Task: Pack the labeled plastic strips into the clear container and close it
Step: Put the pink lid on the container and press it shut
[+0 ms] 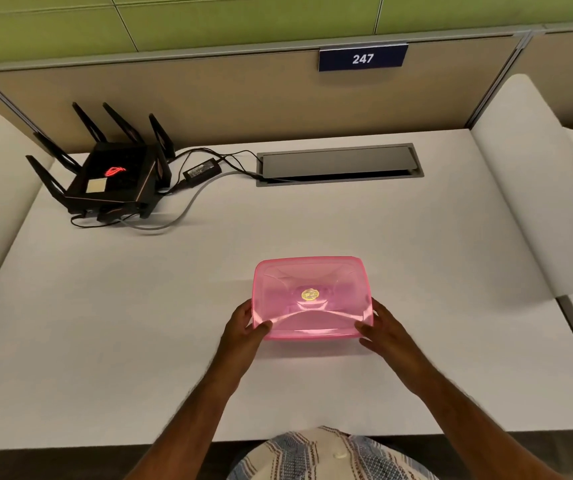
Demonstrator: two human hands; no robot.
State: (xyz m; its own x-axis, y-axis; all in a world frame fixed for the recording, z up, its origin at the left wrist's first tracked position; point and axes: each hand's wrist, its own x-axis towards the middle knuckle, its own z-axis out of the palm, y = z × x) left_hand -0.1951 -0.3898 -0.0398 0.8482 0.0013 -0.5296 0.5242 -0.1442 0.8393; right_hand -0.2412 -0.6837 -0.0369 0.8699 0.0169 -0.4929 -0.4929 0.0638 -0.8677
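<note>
Gripping the pink-lidded container, both hands hide its near corners.

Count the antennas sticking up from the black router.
6 visible on the router: three along its left side, two at the back, one at the right; more may be hidden.

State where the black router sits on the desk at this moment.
In the head view the black router stands at the desk's far left corner, against the partition, with its power adapter just to its right, well away from the pink container.
</note>
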